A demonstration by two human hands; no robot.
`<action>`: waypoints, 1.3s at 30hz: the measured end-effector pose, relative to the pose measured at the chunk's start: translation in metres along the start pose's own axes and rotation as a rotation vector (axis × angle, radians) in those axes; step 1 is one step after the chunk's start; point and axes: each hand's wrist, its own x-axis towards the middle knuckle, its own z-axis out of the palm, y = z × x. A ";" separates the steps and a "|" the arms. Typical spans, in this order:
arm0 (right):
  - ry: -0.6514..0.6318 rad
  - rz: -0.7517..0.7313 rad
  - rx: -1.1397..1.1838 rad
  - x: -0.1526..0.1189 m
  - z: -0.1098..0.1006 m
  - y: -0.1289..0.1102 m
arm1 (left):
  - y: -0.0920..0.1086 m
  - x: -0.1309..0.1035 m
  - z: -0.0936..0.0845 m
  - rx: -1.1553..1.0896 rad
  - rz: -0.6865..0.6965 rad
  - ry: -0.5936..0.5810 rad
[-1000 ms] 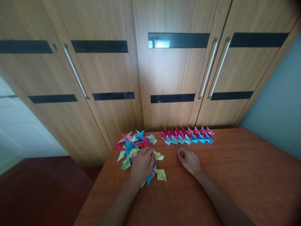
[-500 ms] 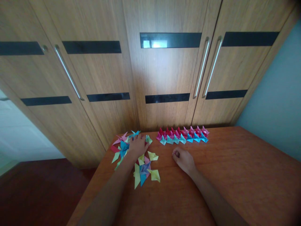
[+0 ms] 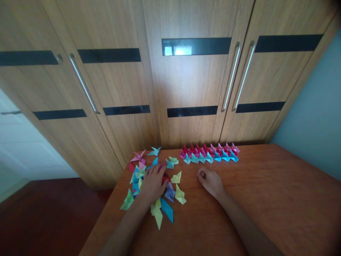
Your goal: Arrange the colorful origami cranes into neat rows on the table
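Note:
My left hand (image 3: 153,182) lies palm down with its fingers stretched over a loose pile of folded paper cranes, covering part of it. Around it show a purple crane (image 3: 170,192), a yellow crane (image 3: 180,194), a green crane (image 3: 128,200) and a blue one (image 3: 167,210). My right hand (image 3: 211,182) rests on the table to the right, its fingers curled into a loose fist with nothing seen in it. Beyond it stand neat rows of cranes: red and pink ones (image 3: 205,149) behind, light blue to blue ones (image 3: 225,155) in front.
The brown wooden table (image 3: 255,199) reaches back to a wood-faced wardrobe (image 3: 186,131) with metal handles. A pink crane (image 3: 138,155) and a pale blue crane (image 3: 154,152) lie near the table's back left corner. A bluish wall (image 3: 311,117) rises at the right.
My left hand has come nearer to me across the pile, and several cranes under and around it have shifted and spread. My right hand keeps its curled shape and place.

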 end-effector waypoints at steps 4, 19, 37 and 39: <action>0.013 -0.013 -0.006 0.000 0.001 0.001 | -0.006 -0.005 -0.012 -0.049 0.041 0.048; 0.011 -0.009 0.000 -0.001 -0.002 -0.001 | -0.063 -0.084 -0.038 0.010 -0.100 0.184; -0.007 -0.016 -0.004 -0.001 0.001 0.001 | -0.061 -0.068 -0.023 -0.262 -0.174 0.037; -0.018 -0.005 -0.002 -0.001 0.000 0.001 | -0.062 -0.062 -0.021 -0.260 -0.175 0.059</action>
